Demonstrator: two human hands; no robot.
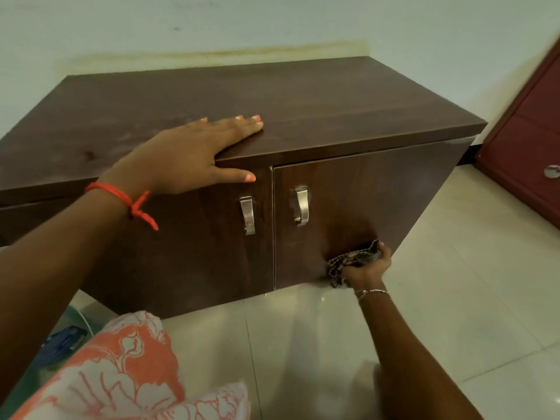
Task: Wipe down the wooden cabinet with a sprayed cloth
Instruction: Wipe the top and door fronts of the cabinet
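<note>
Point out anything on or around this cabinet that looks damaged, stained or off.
A whitish scuffed patch surrounds the top of the right door's handle; the left handle shows far less. A yellowish stain band runs along the wall just behind the cabinet top. Nothing looks askew.

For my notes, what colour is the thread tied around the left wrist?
The thread is red, knotted with loose tails; the head view shows it.
</note>
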